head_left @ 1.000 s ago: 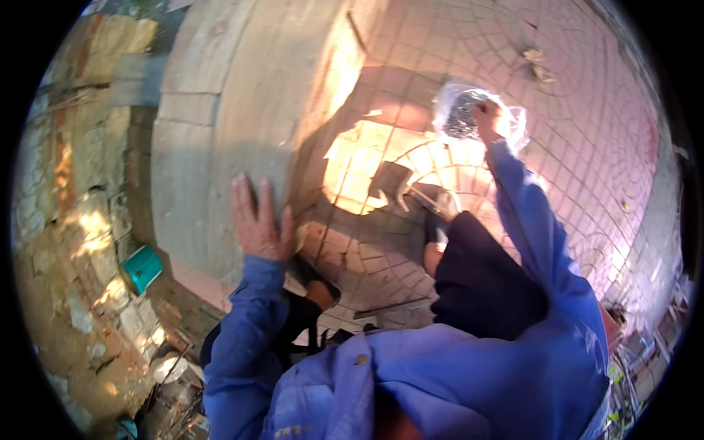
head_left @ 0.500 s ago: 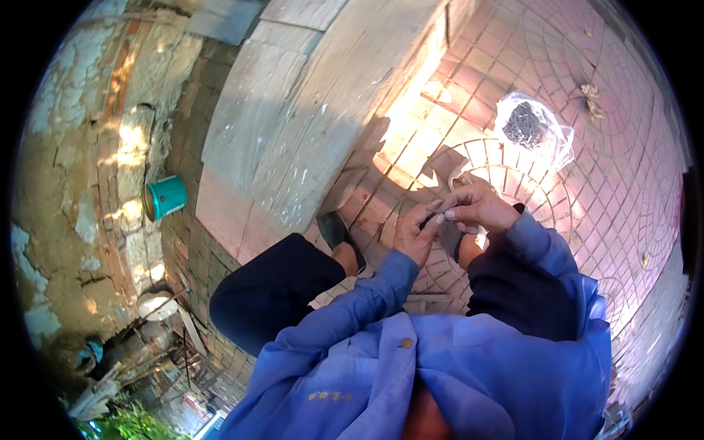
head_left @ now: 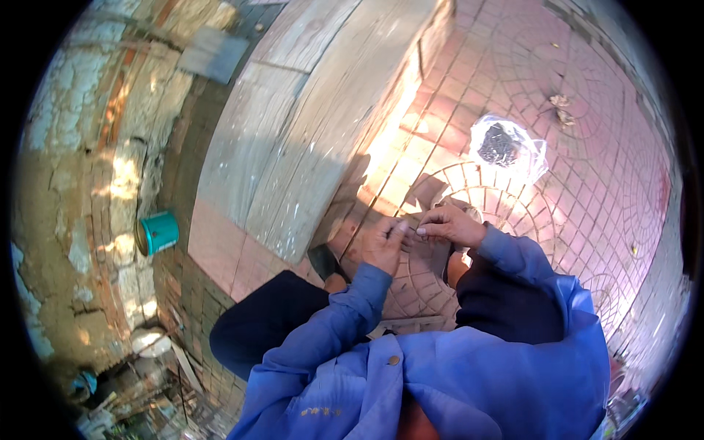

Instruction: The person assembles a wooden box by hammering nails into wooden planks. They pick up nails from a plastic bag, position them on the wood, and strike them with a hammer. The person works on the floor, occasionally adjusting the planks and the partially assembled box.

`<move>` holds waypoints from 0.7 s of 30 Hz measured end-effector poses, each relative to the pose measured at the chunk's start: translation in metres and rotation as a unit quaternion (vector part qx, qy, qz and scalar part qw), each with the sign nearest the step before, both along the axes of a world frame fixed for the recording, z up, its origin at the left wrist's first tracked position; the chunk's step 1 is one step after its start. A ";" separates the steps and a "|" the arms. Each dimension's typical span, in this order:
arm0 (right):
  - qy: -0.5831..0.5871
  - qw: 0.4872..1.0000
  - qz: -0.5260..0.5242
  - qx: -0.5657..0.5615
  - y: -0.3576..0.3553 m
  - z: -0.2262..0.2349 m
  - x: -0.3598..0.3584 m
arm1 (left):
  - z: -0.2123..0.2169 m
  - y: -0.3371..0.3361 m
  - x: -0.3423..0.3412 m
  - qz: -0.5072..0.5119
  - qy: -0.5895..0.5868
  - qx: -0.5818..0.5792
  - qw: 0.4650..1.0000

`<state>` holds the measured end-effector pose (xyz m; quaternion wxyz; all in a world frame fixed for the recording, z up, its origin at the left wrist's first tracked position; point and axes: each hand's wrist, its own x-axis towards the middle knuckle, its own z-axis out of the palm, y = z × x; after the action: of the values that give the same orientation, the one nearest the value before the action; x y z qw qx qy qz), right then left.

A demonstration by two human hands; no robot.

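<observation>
My left hand (head_left: 383,246) is closed, thumb against the fingers, low over the paving in front of my knees. Close to its right, my right hand (head_left: 453,225) pinches with thumb and forefinger. Something thin and dark shows between the two sets of fingertips, too small to name. Beyond my right hand, a clear plastic bag (head_left: 538,155) lies open on the tiles. Inside it is a heap of small dark pieces (head_left: 499,144). Part of a pale object behind my right hand is hidden.
A weathered wooden board (head_left: 293,147) stretches along the left of my hands. Farther left, a teal bucket (head_left: 161,232) lies on its side by a crumbling wall (head_left: 73,191). Scrap wood and clutter (head_left: 139,389) fill the lower left. Pink patterned paving (head_left: 594,169) spreads to the right.
My hands have drawn slightly apart, from touching fingertips to a small gap. The whole view has shifted a little, so the bag and bucket sit at different places in the picture.
</observation>
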<state>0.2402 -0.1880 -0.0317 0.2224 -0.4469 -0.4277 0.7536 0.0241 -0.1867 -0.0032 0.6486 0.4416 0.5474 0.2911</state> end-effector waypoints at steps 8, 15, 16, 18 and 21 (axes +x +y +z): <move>-0.473 0.849 0.053 0.230 -0.056 -0.119 0.045 | 0.040 0.176 0.032 0.028 0.006 0.150 0.988; -0.507 0.839 -0.081 0.181 -0.074 -0.130 0.040 | 0.022 0.276 0.089 0.109 -0.045 0.187 0.975; -0.507 0.841 -0.088 0.166 -0.074 -0.130 0.040 | 0.014 0.282 0.095 0.106 -0.065 0.205 0.971; -0.502 0.847 -0.098 0.145 -0.072 -0.134 0.044 | -0.001 0.293 0.102 0.103 -0.103 0.241 0.960; -0.496 0.855 -0.109 0.104 -0.076 -0.141 0.049 | -0.003 0.297 0.115 0.054 -0.004 0.269 0.962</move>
<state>0.2896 -0.2638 -0.1730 0.1064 -0.7797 -0.5054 0.3541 0.1388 0.1099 -0.0065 0.4914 0.5680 0.4692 0.4645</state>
